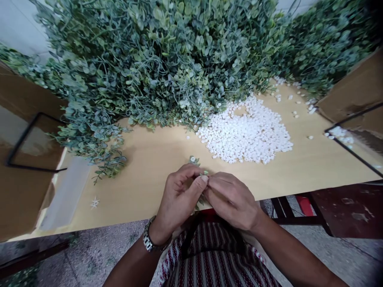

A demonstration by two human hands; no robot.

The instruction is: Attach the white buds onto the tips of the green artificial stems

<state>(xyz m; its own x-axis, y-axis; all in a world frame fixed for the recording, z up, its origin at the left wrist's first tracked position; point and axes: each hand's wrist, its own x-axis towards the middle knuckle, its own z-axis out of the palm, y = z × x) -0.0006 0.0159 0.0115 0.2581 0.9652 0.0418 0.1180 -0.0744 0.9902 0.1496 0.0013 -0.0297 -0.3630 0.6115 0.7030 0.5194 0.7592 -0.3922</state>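
My left hand (184,197) and my right hand (231,197) meet at the table's front edge, fingertips pinched together. Between them is a small green artificial leaf sprig (206,173), its lower leaves showing beneath the fingers. Just beyond my fingertips, a leaf tip with a white round piece (193,159) on it sticks out. What exactly my right fingertips grip is hidden, though they press against the sprig. A wide pile of small white plastic caps (245,131) lies beyond my right hand.
A big heap of artificial greenery (167,59) fills the back of the wooden table (149,151). Cardboard boxes (26,159) stand at both sides, with black metal frames (37,169) by them. A white star-shaped piece (95,203) lies at left. A dark red stool (350,211) is at right.
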